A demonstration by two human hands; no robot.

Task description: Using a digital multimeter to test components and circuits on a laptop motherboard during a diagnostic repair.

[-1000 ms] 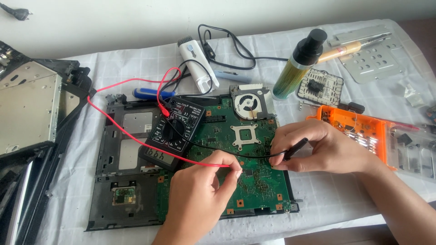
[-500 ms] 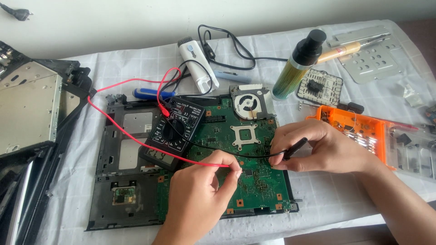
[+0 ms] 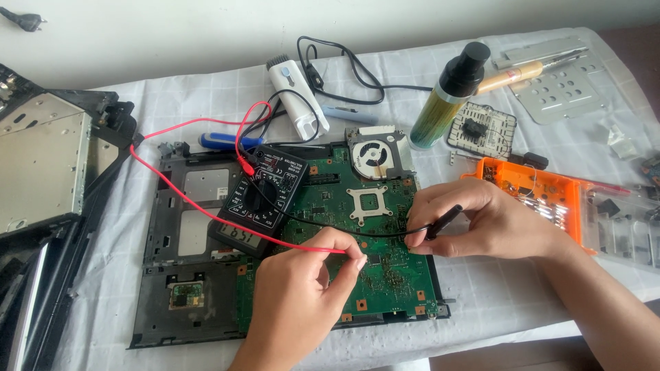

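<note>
Pinching red probe (image 3: pixel 344 251) and black probe (image 3: pixel 443 221), both hands (image 3: pixel 302 302) press onto green circuit board (image 3: pixel 395 275)

Soft, even daylight fills the scene, bright on the white cloth (image 3: pixel 206 103) and wall. Only faint shadows fall beneath the hands, without harsh glare. Focus stays sharp throughout, with slight wide-angle stretching toward the edges.
</note>
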